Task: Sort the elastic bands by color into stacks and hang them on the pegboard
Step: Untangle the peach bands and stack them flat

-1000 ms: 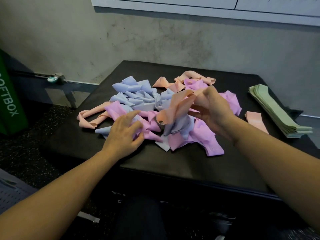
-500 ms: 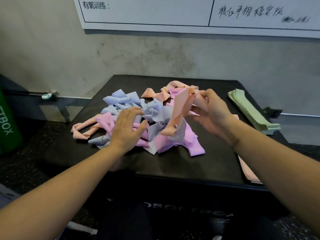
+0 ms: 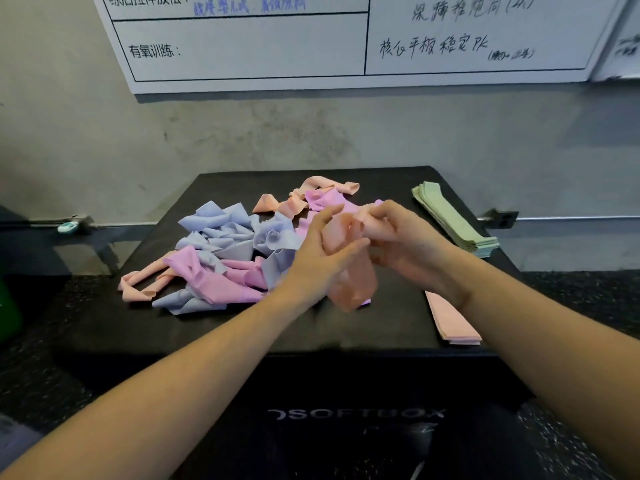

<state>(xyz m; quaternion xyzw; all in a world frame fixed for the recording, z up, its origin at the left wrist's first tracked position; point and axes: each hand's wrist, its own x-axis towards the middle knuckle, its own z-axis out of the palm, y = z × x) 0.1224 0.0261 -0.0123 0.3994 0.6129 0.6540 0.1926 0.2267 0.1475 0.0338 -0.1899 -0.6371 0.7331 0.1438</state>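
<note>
Above the black box (image 3: 346,327): one peach band (image 3: 349,271), held in both hands.
Left hand (image 3: 322,254) and right hand (image 3: 398,237) both pinch it; mixed band pile (image 3: 225,251) on box's left, green stack (image 3: 453,220) and peach stack (image 3: 450,320) right.

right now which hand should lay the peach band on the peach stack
Right hand, probably: it already pinches the peach band, and the peach stack lies on its side.

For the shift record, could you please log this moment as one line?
phase: sorting | left hand and right hand: holding peach band | green stack, peach stack: laid flat | mixed pile: unsorted
</note>
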